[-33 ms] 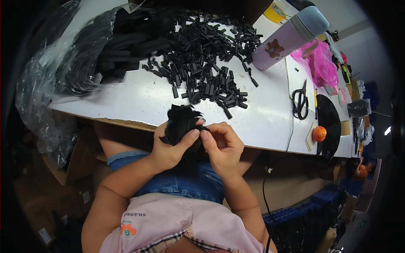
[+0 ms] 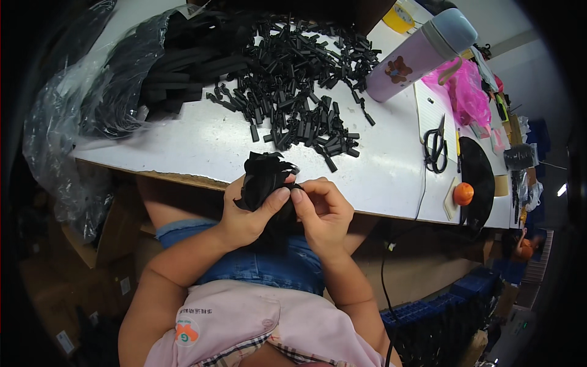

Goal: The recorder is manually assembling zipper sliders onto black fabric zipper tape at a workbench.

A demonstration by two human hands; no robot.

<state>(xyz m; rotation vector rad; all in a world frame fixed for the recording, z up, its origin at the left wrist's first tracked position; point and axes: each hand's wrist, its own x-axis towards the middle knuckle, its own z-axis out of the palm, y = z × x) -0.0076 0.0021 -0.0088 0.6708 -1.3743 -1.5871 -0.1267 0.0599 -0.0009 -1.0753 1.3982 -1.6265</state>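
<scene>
At the far left of the frame a clear plastic bag (image 2: 67, 122) hangs over the edge of the white tabletop (image 2: 202, 147), with black strips (image 2: 177, 67) spilling out of it at the upper left. Just right of them, across the upper middle, lies a loose heap of short black pieces (image 2: 299, 79) — scattered down toward the near edge.

In the middle of the frame, just below the tabletop's near edge, both hands meet over a blue denim lap (image 2: 257, 263). The left hand (image 2: 244, 214) is curled around a bundle of black straps (image 2: 264, 174), thumb pressed up against it. The right hand (image 2: 324, 211) is closed too, its fingertips pinching the same bundle from the right side, touching the left thumb. The bundle sticks up from between the hands, its top overlapping the tabletop's edge in the picture.

Further right, at the upper right, a lilac bottle (image 2: 422, 55) with a grey cap lies tilted, a pink bag (image 2: 465, 92) beside it. Below those sit black scissors (image 2: 435, 147), then a black disc (image 2: 480, 180) and — at its lower left edge — a small orange ball (image 2: 463, 194).
</scene>
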